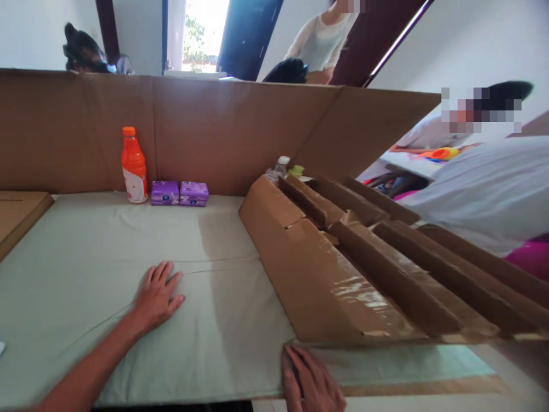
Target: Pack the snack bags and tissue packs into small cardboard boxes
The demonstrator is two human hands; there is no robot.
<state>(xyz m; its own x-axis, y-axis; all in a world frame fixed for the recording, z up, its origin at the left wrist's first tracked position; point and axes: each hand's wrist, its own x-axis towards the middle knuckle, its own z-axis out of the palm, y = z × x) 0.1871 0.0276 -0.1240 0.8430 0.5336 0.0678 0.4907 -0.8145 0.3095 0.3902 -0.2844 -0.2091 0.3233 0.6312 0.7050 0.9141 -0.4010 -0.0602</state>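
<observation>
My left hand (158,296) lies flat and open on the pale green cloth (86,257) covering the table, fingers stretched forward. My right hand (309,380) rests flat at the cloth's near edge, fingers spread, just below the corner of a taped cardboard box (317,269) with several slot-like compartments. Neither hand holds anything. An orange drink bottle (134,166) and two purple packets (179,193) stand at the far side against a cardboard wall.
A tall cardboard screen (214,131) runs along the table's back. A clear bottle (279,168) and a green cap (295,170) peek out behind the box. Another cardboard piece (19,214) lies at the left. Other people sit and stand beyond the screen and at the right.
</observation>
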